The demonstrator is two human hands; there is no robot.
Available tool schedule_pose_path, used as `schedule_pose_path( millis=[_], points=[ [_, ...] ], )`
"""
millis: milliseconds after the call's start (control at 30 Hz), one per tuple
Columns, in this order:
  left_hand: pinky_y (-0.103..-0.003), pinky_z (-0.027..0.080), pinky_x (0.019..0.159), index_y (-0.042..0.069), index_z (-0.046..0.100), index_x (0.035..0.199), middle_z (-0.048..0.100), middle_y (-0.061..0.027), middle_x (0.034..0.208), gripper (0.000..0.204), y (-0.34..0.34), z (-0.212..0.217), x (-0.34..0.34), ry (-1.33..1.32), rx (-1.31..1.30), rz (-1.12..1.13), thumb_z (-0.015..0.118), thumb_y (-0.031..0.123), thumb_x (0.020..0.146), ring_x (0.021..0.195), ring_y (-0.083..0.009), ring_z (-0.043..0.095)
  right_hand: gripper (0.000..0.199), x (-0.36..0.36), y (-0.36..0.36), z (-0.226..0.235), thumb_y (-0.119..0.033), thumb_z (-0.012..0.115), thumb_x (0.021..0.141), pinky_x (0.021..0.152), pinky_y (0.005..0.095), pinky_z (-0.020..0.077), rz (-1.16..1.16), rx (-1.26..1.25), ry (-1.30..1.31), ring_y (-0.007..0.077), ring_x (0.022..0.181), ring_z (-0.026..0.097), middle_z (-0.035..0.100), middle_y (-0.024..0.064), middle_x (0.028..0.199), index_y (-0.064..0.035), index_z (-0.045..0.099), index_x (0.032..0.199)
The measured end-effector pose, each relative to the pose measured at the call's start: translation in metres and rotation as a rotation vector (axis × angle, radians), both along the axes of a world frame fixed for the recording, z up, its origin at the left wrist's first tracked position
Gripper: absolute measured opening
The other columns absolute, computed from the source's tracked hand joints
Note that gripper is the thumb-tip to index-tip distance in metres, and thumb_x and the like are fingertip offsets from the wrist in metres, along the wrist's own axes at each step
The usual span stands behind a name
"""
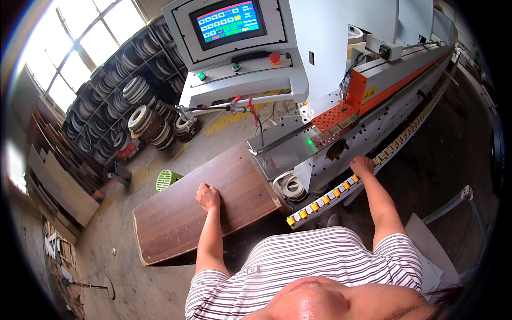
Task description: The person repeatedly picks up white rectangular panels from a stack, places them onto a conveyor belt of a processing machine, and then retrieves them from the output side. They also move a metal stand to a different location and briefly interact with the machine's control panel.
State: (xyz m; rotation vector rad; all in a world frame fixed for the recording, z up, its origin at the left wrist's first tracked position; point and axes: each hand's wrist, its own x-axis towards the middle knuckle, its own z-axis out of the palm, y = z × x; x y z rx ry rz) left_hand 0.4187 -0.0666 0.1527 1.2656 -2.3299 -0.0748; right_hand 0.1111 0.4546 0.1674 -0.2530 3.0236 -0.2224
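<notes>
My left hand [208, 197] rests on the brown wood-grain top of a long bench [184, 213], its fingers curled in and no object visible in them. To the right, my right hand [362, 166] is closed over a long rail with yellow rollers [332, 197], which runs alongside a grey machine bed [336, 152]. The undersides of the fingers on that hand are hidden. Beyond the bench end lies the machine's metal infeed plate [282, 152], with a green light spot on it. An orange perforated guard [336, 116] sits past the plate.
A control panel with a lit screen [228, 22] and a red stop button [274, 57] stands ahead. Rolls of edge banding [141, 120] stack at the left, before a full rack [106, 96]. A green slotted stool [168, 180] and a white coil [292, 186] flank the bench.
</notes>
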Motion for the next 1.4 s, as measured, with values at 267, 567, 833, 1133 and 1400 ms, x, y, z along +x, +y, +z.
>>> schedule_pose_path(
  millis=[267,567,833,1133,1400],
  points=[
    [-0.045,0.045,0.082,0.009,0.058,0.089,0.064,-0.0092,0.091,0.011,-0.004,-0.007,-0.007,0.049,-0.034,-0.026,0.058,0.018,0.082,0.093,-0.0298,0.060,0.029,0.000,0.007,-0.006,-0.032,0.054,0.086,0.083,0.0476,0.0510,-0.011,0.008,-0.005,0.0353,0.094,0.065,0.069,0.0146,0.097,-0.0078,0.070,0.086],
    [-0.049,0.047,0.078,0.006,0.058,0.092,0.065,-0.0143,0.094,0.014,0.001,-0.005,0.003,-0.009,-0.003,-0.043,0.055,0.018,0.084,0.090,-0.0349,0.062,0.031,-0.010,0.005,-0.024,-0.032,0.054,0.083,0.081,0.0474,0.0520,-0.022,-0.062,0.048,0.0363,0.090,0.066,0.071,0.0138,0.092,-0.0087,0.073,0.089],
    [-0.050,0.047,0.077,0.004,0.057,0.094,0.064,-0.0153,0.096,0.017,-0.003,-0.002,-0.001,-0.019,0.015,-0.066,0.053,0.018,0.086,0.090,-0.0359,0.062,0.030,-0.005,0.008,-0.019,-0.029,0.054,0.082,0.081,0.0469,0.0522,-0.022,-0.069,0.042,0.0363,0.089,0.066,0.070,0.0157,0.091,-0.0070,0.073,0.087],
    [-0.051,0.047,0.078,0.006,0.060,0.103,0.066,-0.0168,0.099,0.023,-0.002,-0.002,0.003,-0.025,0.006,-0.046,0.053,0.019,0.087,0.091,-0.0376,0.062,0.035,-0.007,0.004,-0.020,-0.033,0.052,0.084,0.083,0.0470,0.0514,-0.038,-0.091,0.021,0.0368,0.092,0.066,0.070,0.0169,0.092,-0.0056,0.074,0.089],
    [-0.050,0.049,0.078,0.004,0.060,0.102,0.066,-0.0155,0.100,0.023,0.001,-0.001,-0.002,-0.042,0.012,-0.052,0.049,0.018,0.088,0.091,-0.0361,0.064,0.035,-0.002,0.010,-0.012,-0.032,0.054,0.083,0.083,0.0459,0.0520,-0.039,-0.091,0.019,0.0365,0.092,0.066,0.070,0.0170,0.092,-0.0036,0.073,0.089]
  ],
)
